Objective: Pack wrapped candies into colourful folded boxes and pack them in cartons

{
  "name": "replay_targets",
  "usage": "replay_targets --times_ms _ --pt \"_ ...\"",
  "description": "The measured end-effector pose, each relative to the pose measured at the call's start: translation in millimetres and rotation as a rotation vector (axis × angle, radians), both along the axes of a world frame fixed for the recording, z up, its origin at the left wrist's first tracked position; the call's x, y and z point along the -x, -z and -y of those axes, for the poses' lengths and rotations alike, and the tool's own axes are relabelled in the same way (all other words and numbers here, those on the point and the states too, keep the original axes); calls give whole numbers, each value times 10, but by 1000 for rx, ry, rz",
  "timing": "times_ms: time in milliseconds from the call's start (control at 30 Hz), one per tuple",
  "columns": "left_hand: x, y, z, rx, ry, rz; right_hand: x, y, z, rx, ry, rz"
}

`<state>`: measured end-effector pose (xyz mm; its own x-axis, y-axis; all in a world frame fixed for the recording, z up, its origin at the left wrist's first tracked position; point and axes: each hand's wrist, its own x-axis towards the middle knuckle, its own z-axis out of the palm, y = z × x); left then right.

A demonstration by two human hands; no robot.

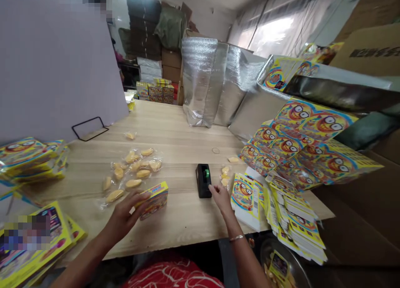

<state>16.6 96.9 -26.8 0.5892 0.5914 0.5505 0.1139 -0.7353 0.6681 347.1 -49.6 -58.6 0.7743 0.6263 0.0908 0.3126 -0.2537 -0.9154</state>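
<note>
At the bottom edge of the frame is red patterned clothing, with a metal bowl at the lower right holding yellow packets. Just below the centre, left of the middle, the left hand pinches a small yellow printed box between thumb and fingers, above the bench. Right of the middle, the right hand has its fingertips drawn close together at the near right side of a black tape dispenser; whether they pinch anything, I cannot tell. Fanned flat cartons lie at the lower right, and more printed packaging at the lower left. Beyond the small yellow printed box, clear packets of yellow pieces lie scattered left of centre. Wrapped printed boxes are stacked at the right, silvery bags stand at upper centre, and farther back sit more small boxes
</note>
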Motion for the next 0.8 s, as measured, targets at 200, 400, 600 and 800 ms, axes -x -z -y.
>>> replay_targets --times_ms 200,400,600,800 --pt "12 -19 73 10 -31 -2 109 235 -15 -73 32 -192" --pt "-47 -51 65 -21 -114 1 257 442 187 -146 107 -173" --pt "-94 -75 101 -56 -137 23 221 501 211 -143 135 -113" --pt "-61 -45 37 -80 -118 28 504 355 268 -112 123 -72"
